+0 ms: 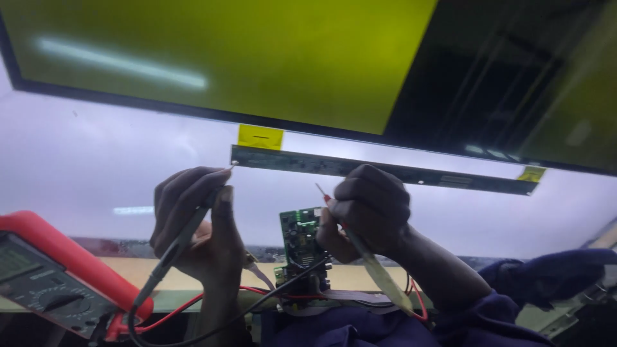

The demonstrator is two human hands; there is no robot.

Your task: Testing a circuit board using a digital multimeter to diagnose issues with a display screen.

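Note:
My left hand (193,222) grips a black test probe (186,234), with its tip up against the left end of a long narrow circuit strip (385,169) under a display panel (212,58). My right hand (369,212) holds a red-tipped test probe (324,195) pointing up toward the same strip. A small green circuit board (299,236) stands upright between my hands. Black and red leads (193,308) run down from the probes toward a red multimeter (45,276) at the lower left.
The panel's screen glows yellow-green on the left and is dark on the right. Yellow flex tabs (260,137) join the strip to the panel. A white backlit sheet (96,160) lies behind. My blue sleeve (488,315) and a flat ribbon cable (382,276) are at the lower right.

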